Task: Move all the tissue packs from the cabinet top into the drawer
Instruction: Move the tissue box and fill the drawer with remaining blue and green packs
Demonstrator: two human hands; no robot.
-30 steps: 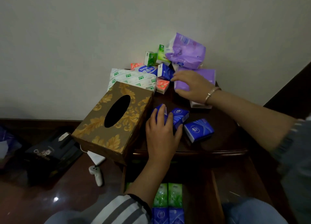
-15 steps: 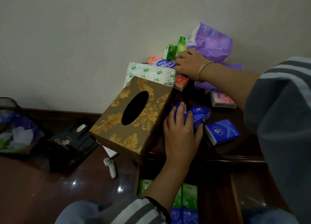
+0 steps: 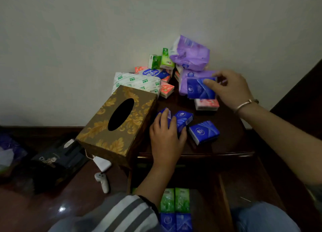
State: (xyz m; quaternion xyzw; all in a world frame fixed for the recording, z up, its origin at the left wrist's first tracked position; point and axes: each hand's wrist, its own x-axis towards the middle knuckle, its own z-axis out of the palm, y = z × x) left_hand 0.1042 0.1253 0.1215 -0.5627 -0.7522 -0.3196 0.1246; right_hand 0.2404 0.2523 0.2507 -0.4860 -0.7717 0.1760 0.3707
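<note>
My right hand [image 3: 230,87] pinches a blue tissue pack [image 3: 198,88], lifted a little in front of the purple packs [image 3: 190,57] at the back of the dark cabinet top [image 3: 224,127]. My left hand [image 3: 166,135] grips two blue packs [image 3: 183,119] near the front edge. Another blue pack [image 3: 203,131] lies loose just right of them. Pink [image 3: 206,104], orange [image 3: 166,89], green [image 3: 161,60] and white-green [image 3: 137,82] packs are piled toward the wall. The open drawer [image 3: 224,197] below holds green [image 3: 175,199] and blue [image 3: 176,221] packs.
A brown and gold tissue box [image 3: 118,122] sits tilted over the cabinet's left edge. On the floor at left lie a black box [image 3: 57,160], a white charger [image 3: 102,162] and a small white controller [image 3: 102,181]. A dark wooden frame rises at right.
My right hand has come back from the pile at the wall holding a blue pack and moved right. My left hand has stayed on the two blue packs.
</note>
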